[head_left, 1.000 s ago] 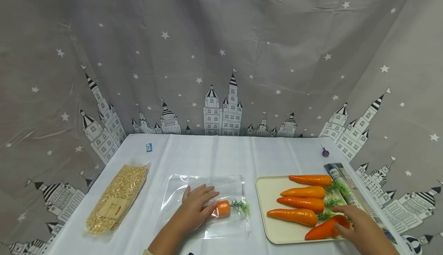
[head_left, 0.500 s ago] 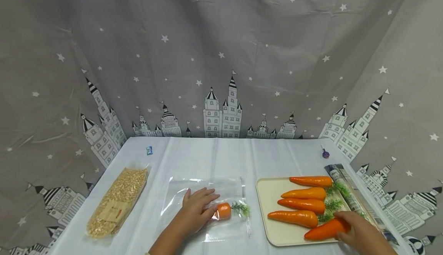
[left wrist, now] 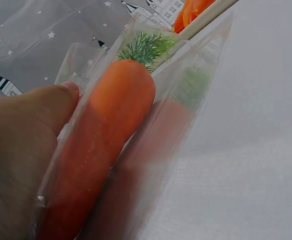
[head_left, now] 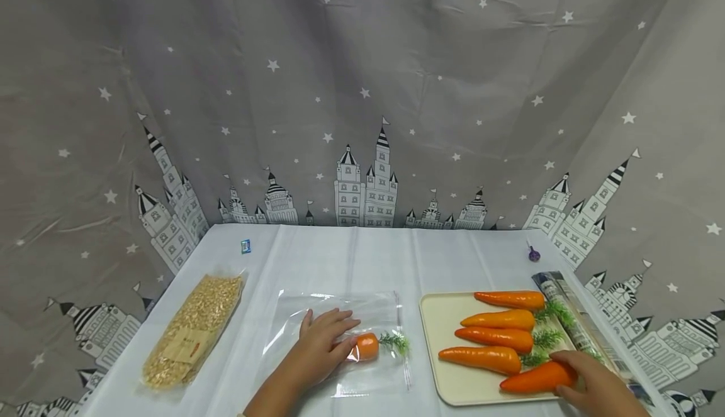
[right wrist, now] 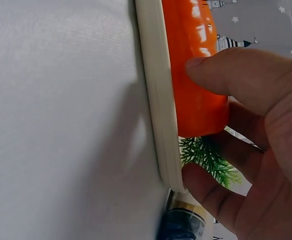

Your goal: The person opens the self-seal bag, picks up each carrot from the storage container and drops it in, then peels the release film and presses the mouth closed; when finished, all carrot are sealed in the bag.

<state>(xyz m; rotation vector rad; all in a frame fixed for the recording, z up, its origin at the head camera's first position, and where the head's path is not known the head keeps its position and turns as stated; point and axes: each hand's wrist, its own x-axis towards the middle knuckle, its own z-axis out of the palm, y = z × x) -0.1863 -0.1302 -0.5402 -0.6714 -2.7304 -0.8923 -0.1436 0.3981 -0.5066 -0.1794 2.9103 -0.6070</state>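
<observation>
My left hand (head_left: 323, 344) lies with its fingers extended over a clear plastic bag (head_left: 379, 310). Inside the bag is an orange carrot (left wrist: 103, 130) with a feathery green top, the thumb alongside it in the left wrist view. On the right, a cream tray (head_left: 438, 316) bears several carrots laid side by side, tips to the left. My right hand (head_left: 595, 379) holds the thick end of the nearest carrot (head_left: 535, 379), which lies at the tray's front right. Its thumb presses the carrot's side in the right wrist view, with the other fingers around the green top.
A long bag of oats-like flakes (head_left: 195, 329) with a paper label lies at the left. Rolled printed packaging (head_left: 566, 307) lies along the tray's right side. A small blue packet (head_left: 245, 246) and a small purple thing (head_left: 533, 254) sit toward the back.
The right hand's fingers have closed over the nearest carrot's thick end, and that carrot has turned slightly in place. The left hand stays put on the bag.
</observation>
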